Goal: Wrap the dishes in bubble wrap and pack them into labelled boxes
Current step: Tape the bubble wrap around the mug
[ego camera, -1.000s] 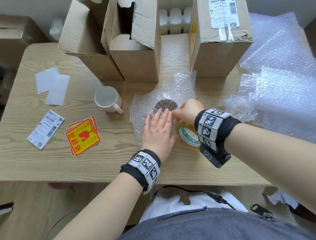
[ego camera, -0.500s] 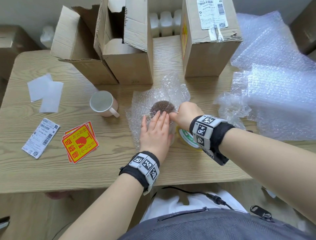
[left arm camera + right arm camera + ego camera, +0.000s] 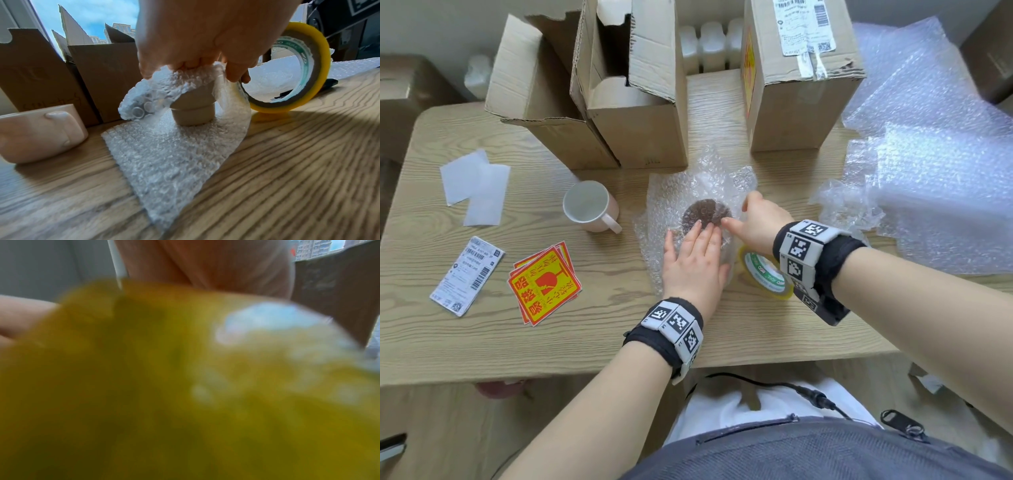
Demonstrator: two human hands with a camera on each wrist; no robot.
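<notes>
A brown-topped beige dish [image 3: 707, 212] [image 3: 193, 112] stands on a sheet of bubble wrap [image 3: 664, 205] [image 3: 168, 154] at the table's middle. One flap of the wrap is folded over the dish. My left hand [image 3: 691, 240] [image 3: 195, 40] lies flat on that flap and presses it down, fingers straight. My right hand [image 3: 738, 212] is just right of the dish and pinches the wrap's right edge between thumb and forefinger. A yellow tape roll [image 3: 763, 270] [image 3: 304, 65] stands on edge under my right wrist. It fills the right wrist view as a blur [image 3: 144, 386].
A pale mug [image 3: 589, 205] [image 3: 41, 129] stands left of the wrap. Open cardboard boxes [image 3: 640, 102] [image 3: 791, 85] line the back. Red-yellow stickers [image 3: 544, 284], a barcode label [image 3: 467, 275] and white papers [image 3: 476, 188] lie at left. Loose bubble wrap [image 3: 928, 188] covers the right.
My right hand has gone from a tight fist at the dish's top to thumb and forefinger spread on the wrap's right edge. The left hand stays pressed on the flap.
</notes>
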